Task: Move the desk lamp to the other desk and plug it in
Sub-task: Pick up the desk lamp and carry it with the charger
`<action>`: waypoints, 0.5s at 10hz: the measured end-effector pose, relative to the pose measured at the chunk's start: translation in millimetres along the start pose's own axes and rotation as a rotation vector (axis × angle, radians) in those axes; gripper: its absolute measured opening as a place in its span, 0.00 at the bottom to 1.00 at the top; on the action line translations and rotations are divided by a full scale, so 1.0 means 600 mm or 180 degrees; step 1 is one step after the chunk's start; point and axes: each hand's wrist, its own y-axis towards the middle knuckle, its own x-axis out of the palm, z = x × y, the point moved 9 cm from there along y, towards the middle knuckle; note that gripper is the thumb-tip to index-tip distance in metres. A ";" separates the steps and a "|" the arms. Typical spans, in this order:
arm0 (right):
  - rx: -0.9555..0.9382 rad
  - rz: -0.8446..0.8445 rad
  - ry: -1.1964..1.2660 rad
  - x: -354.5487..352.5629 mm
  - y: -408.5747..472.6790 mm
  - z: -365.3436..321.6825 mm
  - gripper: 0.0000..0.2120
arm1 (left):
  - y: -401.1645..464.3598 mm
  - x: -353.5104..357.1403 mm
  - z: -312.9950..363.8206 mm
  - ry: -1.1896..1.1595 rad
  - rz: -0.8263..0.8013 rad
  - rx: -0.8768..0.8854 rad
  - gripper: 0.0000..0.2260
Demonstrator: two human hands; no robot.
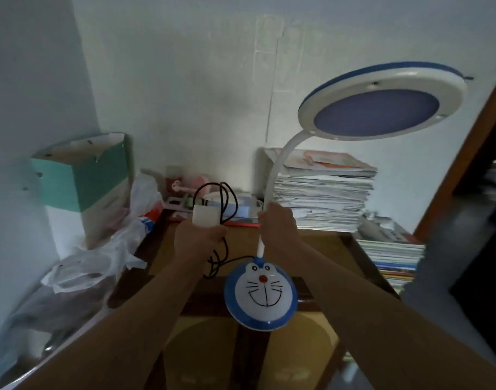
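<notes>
The desk lamp has a round blue and white base with a cartoon cat face, a curved white neck and a round head at the upper right. My right hand grips the neck low down, and the base hangs tilted above the wooden desk. My left hand holds the white plug adapter together with loops of the black cord, which runs down to the base.
A tall stack of papers stands at the back right of the desk, with books lower right. A teal and white paper bag and plastic bags crowd the left. Small clutter lies against the white wall.
</notes>
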 end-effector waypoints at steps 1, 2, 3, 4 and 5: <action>0.0114 -0.0024 -0.0317 -0.050 -0.026 0.048 0.13 | -0.030 0.060 0.003 -0.0068 -0.0240 -0.0029 0.11; 0.0302 0.0133 -0.0387 -0.099 -0.049 0.100 0.12 | -0.069 0.124 0.007 -0.0132 -0.0551 -0.0057 0.12; 0.0405 0.0361 -0.0536 -0.153 -0.082 0.152 0.14 | -0.114 0.190 0.016 -0.0212 -0.0849 -0.0033 0.14; 0.0497 0.0535 -0.0562 -0.202 -0.114 0.202 0.13 | -0.162 0.250 0.024 -0.0255 -0.1079 -0.0030 0.16; 0.0735 0.0686 -0.0553 -0.252 -0.146 0.260 0.10 | -0.216 0.305 0.027 -0.0245 -0.1281 -0.0059 0.15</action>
